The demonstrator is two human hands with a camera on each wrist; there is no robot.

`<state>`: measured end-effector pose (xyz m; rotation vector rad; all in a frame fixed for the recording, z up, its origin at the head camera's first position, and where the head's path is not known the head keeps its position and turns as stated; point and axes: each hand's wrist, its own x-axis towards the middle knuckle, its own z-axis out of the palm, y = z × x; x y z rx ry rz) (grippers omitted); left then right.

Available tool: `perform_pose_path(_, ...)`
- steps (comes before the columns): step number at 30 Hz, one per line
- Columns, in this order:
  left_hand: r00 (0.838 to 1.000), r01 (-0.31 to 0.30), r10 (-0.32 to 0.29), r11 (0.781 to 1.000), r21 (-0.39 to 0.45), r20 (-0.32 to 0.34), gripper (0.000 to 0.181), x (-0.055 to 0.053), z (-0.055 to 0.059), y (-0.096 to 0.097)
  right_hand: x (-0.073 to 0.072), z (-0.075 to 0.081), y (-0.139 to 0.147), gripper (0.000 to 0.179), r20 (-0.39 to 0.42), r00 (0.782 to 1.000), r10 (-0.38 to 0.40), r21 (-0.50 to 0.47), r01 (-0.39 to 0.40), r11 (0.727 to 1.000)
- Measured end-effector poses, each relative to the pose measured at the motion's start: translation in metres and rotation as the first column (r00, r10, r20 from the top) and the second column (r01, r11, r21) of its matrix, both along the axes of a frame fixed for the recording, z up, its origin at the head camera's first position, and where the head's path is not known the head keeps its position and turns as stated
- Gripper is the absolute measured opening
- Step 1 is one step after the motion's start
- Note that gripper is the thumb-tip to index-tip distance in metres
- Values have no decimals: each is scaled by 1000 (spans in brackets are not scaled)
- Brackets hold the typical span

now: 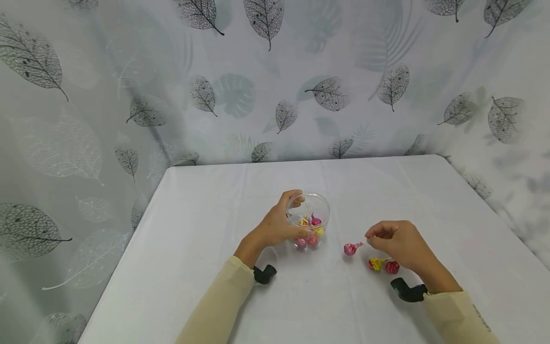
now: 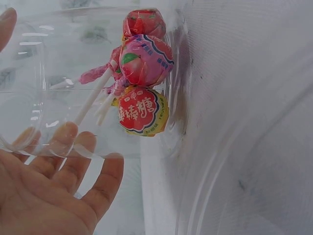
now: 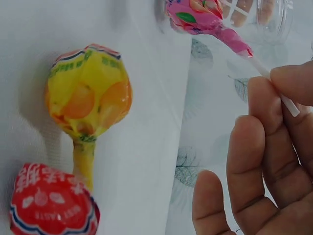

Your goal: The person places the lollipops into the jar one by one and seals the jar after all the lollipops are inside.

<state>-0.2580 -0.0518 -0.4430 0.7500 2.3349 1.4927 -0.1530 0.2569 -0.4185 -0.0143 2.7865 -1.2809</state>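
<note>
My left hand [image 1: 277,223] grips a clear plastic jar [image 1: 327,216] from its left side, thumb in front and fingers behind. Several wrapped lollipops [image 2: 146,61] lie at the jar's bottom, with pink, red and yellow wrappers and white sticks pointing up. To the right, my right hand [image 1: 399,242] pinches the white stick [image 3: 261,67] of a pink lollipop [image 1: 350,249] between thumb and forefinger, its candy end pointing toward the jar. Below that hand a yellow lollipop [image 3: 89,93] and a red lollipop [image 3: 51,200] lie side by side on the table.
A clear round lid-like piece [image 1: 268,258] lies on the table by my left wrist, partly hidden by it. White cloth covers the table [image 1: 215,205]. Leaf-patterned curtains [image 1: 275,71] stand behind it and on both sides.
</note>
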Motion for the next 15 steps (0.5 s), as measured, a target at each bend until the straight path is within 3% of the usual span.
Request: perform_pose_path(15,1000,-6,6,1000,-8,6,104,0,-1,0,-1,7,-5,16,-78,994,-71,-43,68,997)
